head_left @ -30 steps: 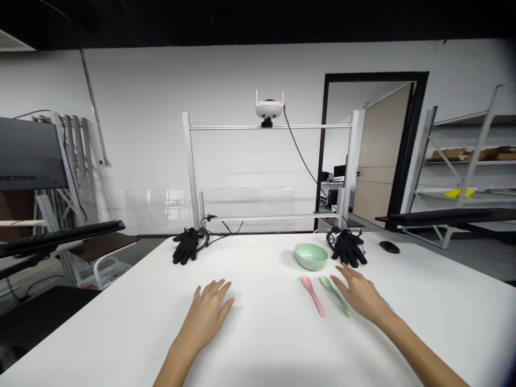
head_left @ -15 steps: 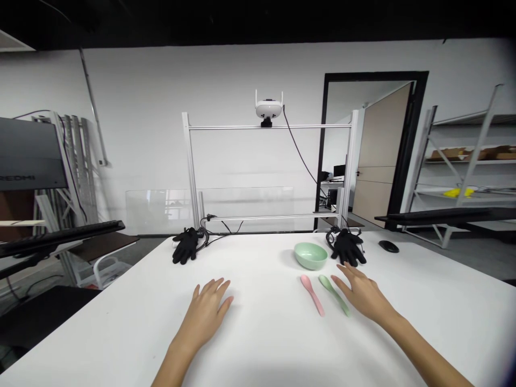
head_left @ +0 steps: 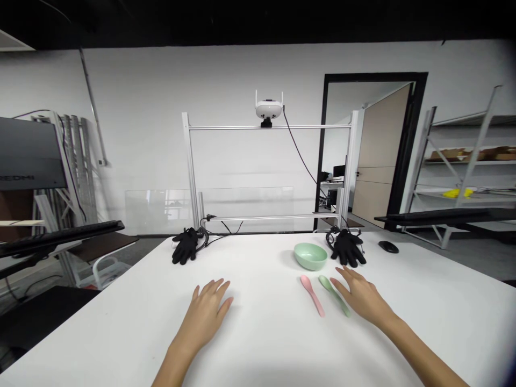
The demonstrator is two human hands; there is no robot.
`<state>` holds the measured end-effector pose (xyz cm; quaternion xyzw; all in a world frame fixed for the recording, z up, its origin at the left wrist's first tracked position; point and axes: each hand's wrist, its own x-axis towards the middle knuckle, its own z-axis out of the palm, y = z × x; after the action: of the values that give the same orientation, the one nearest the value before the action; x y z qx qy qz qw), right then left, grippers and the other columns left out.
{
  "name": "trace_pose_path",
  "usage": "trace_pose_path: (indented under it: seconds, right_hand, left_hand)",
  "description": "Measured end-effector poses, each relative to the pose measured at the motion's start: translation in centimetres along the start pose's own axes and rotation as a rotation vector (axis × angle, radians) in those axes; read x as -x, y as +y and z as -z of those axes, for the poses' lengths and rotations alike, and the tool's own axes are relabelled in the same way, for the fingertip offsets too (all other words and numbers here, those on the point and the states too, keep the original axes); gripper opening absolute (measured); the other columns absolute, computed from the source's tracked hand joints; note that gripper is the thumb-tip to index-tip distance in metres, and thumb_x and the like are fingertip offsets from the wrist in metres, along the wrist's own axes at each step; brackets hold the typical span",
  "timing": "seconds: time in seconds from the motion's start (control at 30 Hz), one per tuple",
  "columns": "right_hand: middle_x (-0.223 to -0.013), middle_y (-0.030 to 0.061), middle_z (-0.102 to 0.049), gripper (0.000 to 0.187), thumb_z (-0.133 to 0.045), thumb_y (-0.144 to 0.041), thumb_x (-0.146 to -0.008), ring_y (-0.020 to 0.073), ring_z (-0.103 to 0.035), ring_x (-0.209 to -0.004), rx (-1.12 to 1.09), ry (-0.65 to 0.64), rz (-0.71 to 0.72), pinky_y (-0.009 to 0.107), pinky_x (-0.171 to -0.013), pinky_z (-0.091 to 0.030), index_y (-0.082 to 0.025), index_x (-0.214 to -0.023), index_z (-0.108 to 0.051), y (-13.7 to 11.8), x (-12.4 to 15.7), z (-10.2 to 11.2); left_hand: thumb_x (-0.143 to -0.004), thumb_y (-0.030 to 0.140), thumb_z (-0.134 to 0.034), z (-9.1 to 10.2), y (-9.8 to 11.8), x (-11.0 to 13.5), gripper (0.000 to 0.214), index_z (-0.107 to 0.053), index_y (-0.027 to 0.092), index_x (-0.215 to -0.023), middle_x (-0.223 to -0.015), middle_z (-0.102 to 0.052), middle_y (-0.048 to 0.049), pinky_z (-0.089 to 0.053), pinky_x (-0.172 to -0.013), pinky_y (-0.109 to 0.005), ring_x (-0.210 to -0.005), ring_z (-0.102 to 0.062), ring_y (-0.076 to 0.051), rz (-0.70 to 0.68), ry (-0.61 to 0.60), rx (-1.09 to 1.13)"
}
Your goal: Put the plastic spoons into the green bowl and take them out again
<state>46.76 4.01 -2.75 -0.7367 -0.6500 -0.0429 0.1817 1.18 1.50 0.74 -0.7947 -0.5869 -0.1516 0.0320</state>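
Observation:
My left hand (head_left: 208,306) is open, palm down over the left part of the white table (head_left: 258,333), and holds nothing. Over on the right, my right hand (head_left: 360,294) is open too, its fingers apart. Its thumb is close to the green spoon (head_left: 334,295); whether they touch I cannot tell. A pink spoon (head_left: 312,295) lies left of the green one, both with their bowls pointing away from me. Behind the spoons stands a light green bowl (head_left: 310,256), upright, with nothing visible inside.
Black gloves with cables lie at the back, one on the left (head_left: 185,245) and one on the right (head_left: 347,248). A black mouse (head_left: 388,246) rests at the back right. An aluminium frame (head_left: 266,217) carrying a white device (head_left: 269,109) stands behind the table.
My right hand has shifted slightly, its fingertips a little nearer to me. My left hand, the spoons and the bowl stay where they were.

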Motion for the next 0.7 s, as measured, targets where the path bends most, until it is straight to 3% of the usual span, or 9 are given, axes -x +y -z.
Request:
trace_pose_path:
  seconds: [0.7]
  right_hand:
    - [-0.158,0.0156,-0.048,0.072,-0.027,-0.061,-0.099,0.0325,-0.041,-0.147,0.011,-0.014,0.003,0.051,-0.114,-0.040,-0.016,-0.150,-0.052,-0.34,0.16,-0.11]
  left_hand:
    - [-0.105,0.047,-0.035,-0.03,0.08,0.16,0.052,-0.053,0.026,-0.148,-0.155,-0.053,-0.0088,-0.028,-0.120,-0.061,-0.147,-0.042,-0.033,-0.009,0.013,0.008]
